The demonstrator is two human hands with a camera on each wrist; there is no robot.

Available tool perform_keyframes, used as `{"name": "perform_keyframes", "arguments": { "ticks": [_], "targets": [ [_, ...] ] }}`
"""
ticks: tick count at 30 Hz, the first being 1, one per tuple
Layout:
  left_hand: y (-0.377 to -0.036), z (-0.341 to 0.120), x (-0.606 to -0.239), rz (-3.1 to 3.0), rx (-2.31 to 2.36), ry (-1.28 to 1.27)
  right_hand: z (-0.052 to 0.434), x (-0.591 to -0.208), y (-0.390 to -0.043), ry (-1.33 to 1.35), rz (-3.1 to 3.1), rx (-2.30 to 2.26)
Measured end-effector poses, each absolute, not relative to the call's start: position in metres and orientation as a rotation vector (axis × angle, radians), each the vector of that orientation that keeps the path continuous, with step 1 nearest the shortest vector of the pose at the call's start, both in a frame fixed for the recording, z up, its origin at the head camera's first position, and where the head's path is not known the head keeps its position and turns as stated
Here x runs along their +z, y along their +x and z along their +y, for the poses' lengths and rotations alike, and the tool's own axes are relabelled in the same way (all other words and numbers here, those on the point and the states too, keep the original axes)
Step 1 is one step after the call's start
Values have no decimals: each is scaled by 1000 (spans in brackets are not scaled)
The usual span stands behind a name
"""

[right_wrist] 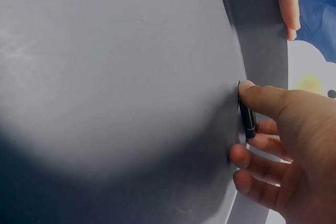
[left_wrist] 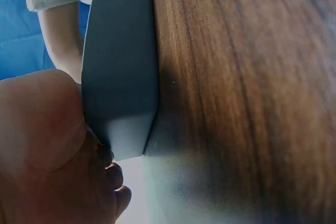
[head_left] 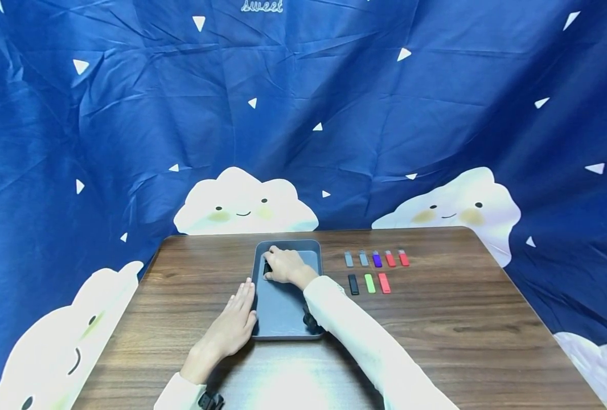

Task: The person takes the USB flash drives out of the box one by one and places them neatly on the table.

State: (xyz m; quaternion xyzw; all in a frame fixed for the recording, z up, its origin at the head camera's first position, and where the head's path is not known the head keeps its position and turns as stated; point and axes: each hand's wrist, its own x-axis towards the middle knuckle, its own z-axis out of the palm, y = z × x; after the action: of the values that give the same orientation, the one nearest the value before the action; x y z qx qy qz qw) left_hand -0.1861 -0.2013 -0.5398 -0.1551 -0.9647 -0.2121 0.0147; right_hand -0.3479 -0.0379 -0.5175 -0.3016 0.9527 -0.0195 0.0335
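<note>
A shallow grey tray (head_left: 283, 313) lies on the wooden table. Inside it, at the far left corner, my right hand (head_left: 285, 266) pinches a small black USB stick (right_wrist: 247, 115) between thumb and fingers. The right wrist view shows the stick close against the tray's side wall, with the other fingertips near the tray floor. Along the tray's left outer edge, my left hand (head_left: 232, 324) rests with its fingers straight. In the left wrist view the palm is right by the tray wall (left_wrist: 121, 66).
Right of the tray stand two rows of USB sticks. The back row has grey-blue sticks (head_left: 363, 259), a purple one (head_left: 377, 260) and red ones (head_left: 404, 259). In front lie a black (head_left: 353, 285), a green (head_left: 369, 283) and a red stick (head_left: 384, 283). A blue curtain (head_left: 303, 85) hangs behind.
</note>
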Motion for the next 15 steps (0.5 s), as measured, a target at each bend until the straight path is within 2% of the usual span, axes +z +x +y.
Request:
{"name": "perform_keyframes", "arguments": {
  "ticks": [15],
  "targets": [
    [-186,-200,-538,-3043,-625,-459,-34,-519,-351,-965,2925,-83]
  ]
}}
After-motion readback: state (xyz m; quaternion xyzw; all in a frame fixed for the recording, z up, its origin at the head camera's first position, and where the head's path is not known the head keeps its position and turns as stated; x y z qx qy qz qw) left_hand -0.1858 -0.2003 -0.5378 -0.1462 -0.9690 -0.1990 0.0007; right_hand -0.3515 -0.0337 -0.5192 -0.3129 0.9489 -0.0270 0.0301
